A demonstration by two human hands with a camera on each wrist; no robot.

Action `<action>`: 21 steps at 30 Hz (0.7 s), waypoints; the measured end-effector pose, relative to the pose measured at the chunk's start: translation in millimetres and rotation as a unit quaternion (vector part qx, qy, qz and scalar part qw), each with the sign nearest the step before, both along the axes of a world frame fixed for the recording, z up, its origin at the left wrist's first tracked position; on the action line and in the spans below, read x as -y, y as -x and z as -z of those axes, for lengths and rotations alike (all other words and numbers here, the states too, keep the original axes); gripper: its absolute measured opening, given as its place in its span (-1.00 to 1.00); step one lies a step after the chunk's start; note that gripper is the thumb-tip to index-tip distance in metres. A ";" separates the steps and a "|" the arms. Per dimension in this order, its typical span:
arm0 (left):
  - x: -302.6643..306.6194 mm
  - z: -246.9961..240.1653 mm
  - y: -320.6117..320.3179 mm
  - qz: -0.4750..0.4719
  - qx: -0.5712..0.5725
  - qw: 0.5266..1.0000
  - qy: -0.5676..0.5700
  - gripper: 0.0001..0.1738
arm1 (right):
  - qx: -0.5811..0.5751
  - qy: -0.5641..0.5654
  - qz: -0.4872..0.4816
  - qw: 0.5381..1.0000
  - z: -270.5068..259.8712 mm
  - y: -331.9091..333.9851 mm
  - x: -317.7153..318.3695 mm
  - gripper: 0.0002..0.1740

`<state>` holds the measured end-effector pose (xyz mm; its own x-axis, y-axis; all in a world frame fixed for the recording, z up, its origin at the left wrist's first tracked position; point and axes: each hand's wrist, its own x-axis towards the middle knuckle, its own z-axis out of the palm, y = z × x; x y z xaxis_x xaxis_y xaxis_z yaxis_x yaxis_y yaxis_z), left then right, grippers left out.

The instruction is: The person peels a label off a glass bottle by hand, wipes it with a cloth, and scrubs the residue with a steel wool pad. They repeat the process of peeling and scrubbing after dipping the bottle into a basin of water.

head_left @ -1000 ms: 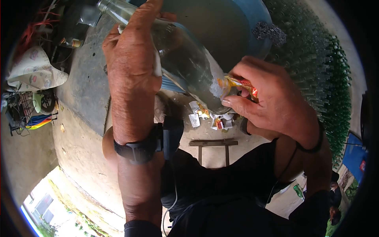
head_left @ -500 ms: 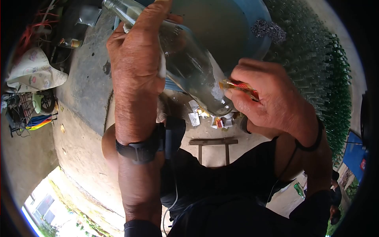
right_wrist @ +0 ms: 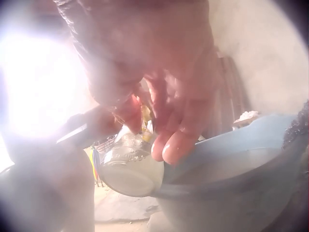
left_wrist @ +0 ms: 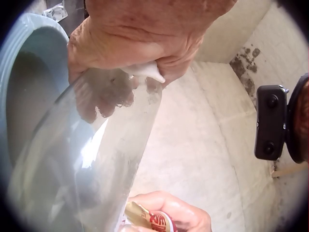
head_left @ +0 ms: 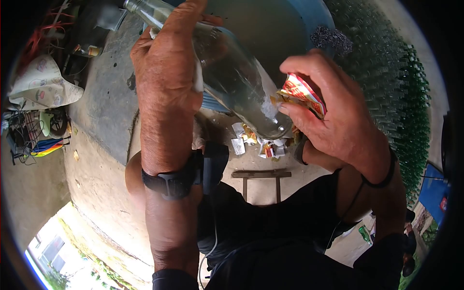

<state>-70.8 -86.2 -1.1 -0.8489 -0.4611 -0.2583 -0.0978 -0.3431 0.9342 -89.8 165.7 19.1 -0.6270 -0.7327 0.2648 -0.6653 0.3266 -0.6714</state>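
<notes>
In the head view my left hand (head_left: 166, 82) grips a clear glass bottle (head_left: 232, 72) near its shoulder, tilted with the neck up left and the base down right. A bit of white material (left_wrist: 145, 70) shows under that hand in the left wrist view. My right hand (head_left: 338, 116) pinches a red-and-gold label (head_left: 302, 89) beside the bottle's lower side. The label stands partly lifted off the glass, and a whitish torn patch (head_left: 268, 107) lies next to it. In the right wrist view the bottle's base (right_wrist: 133, 176) points toward the camera, below the fingers.
Beyond the bottle stands a blue basin (head_left: 316, 17) of murky water, a dark scourer (head_left: 331, 40) at its rim. Massed clear bottles (head_left: 372, 87) and green bottles (head_left: 415, 125) fill the right side. Torn label scraps (head_left: 238, 146) lie on the floor near a wooden stool (head_left: 261, 174).
The index finger of my right hand has lifted up and away, and more of the label's printed face now shows. The left hand and bottle shifted slightly right, then stayed nearly still.
</notes>
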 end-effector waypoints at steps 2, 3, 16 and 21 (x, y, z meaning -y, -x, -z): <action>2.4 1.0 0.3 0.006 0.001 1.000 -0.022 -0.61 | 0.003 0.043 -0.012 0.999 5.2 1.8 -0.1 -0.49; 1.8 0.6 0.5 0.003 0.004 1.000 -0.020 -0.61 | -0.007 0.050 -0.026 0.998 6.1 3.6 -0.8 -0.48; -0.6 -2.6 -0.1 -0.004 0.005 1.000 -0.015 -0.66 | -0.063 -0.016 -0.120 0.991 -12.4 6.7 -7.0 -0.73; 1.8 0.7 1.0 0.001 0.003 1.000 -0.023 -0.68 | -0.083 -0.047 -0.106 0.990 -3.4 7.9 -10.3 -0.73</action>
